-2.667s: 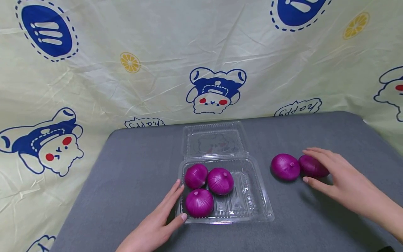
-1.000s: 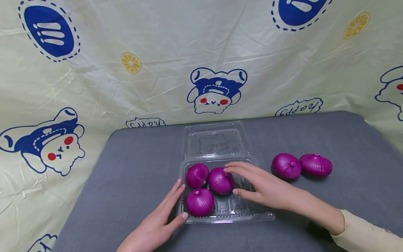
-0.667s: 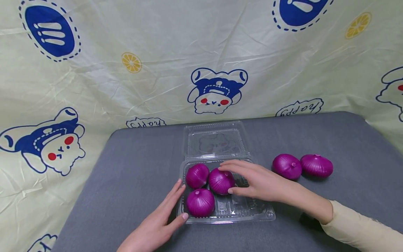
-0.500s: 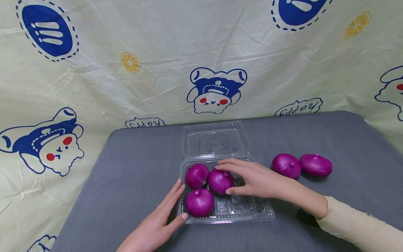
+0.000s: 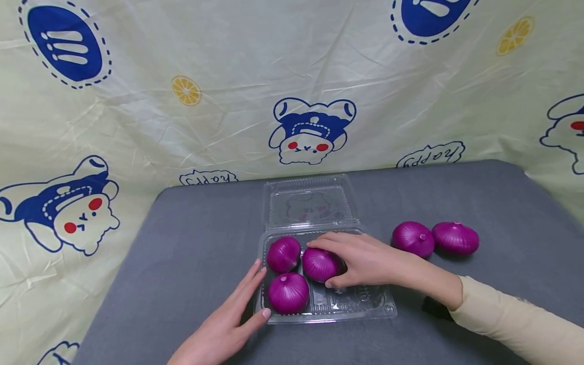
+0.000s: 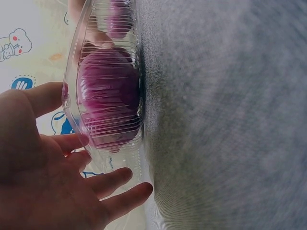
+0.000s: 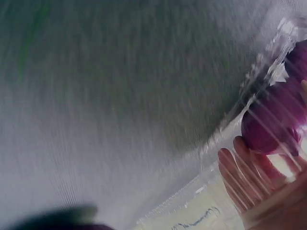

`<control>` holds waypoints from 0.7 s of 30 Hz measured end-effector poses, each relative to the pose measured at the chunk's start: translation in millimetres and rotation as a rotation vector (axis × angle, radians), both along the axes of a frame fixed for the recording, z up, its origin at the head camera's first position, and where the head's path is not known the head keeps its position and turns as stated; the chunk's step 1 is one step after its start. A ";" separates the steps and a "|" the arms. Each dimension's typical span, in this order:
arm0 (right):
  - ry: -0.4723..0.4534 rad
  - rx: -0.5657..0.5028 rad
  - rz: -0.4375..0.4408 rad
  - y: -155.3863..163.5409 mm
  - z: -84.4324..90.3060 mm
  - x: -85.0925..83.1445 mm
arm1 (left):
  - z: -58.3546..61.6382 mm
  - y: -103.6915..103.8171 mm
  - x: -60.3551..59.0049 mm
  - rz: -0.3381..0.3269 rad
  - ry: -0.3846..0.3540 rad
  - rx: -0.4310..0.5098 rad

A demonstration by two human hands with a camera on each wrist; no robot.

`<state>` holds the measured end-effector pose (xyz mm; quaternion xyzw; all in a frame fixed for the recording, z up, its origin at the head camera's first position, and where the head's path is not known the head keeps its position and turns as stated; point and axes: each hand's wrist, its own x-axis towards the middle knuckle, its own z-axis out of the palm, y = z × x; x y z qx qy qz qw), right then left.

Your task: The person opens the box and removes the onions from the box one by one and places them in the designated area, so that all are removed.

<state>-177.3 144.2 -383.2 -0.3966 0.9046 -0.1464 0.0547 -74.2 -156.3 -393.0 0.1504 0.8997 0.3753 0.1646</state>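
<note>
Purple onions, head view: three sit in the clear plastic clamshell tray [image 5: 365,304] at table centre, its lid [image 5: 310,203] folded open behind it.
Right hand, head view: right hand [image 5: 365,258] reaches into the tray, fingers and thumb curled round the rear right onion [image 5: 318,264], gripping it; the onion sits in the tray between the rear left onion [image 5: 283,254] and the hand.
Left hand, head view: left hand [image 5: 228,319] lies flat on the grey table [image 5: 182,263], fingers straight, fingertips against the tray's left front edge, just beside the front onion [image 5: 288,293]; it holds nothing.
Loose onions, head view: two more onions [image 5: 412,239] [image 5: 455,238] rest on the cloth to the right of the tray, touching each other, well apart from both hands.
Backdrop, head view: cream printed sheet [image 5: 228,76] with blue bears and lemon slices.
Left wrist view: open palm and straight fingers [image 6: 120,191] beside the ribbed tray wall [image 6: 76,86]; a purple onion [image 6: 108,91] shows through the plastic.
Right wrist view: blurred; fingers [image 7: 240,172] seem to curl under a purple onion [image 7: 273,124] seen through the tray's clear wall [image 7: 259,72]; grey cloth [image 7: 96,96] fills the rest.
</note>
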 end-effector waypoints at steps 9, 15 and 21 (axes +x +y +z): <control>0.041 0.060 0.018 -2.9 17.5 -1.7 | 1.6 -2.3 -0.8 -0.010 -0.003 -0.006; -0.017 0.034 -0.007 1.9 24.8 4.2 | 0.1 -0.8 -1.5 -0.014 -0.010 -0.004; -0.111 -0.010 -0.026 7.9 39.7 16.4 | -1.3 -0.3 -2.0 -0.006 -0.036 -0.014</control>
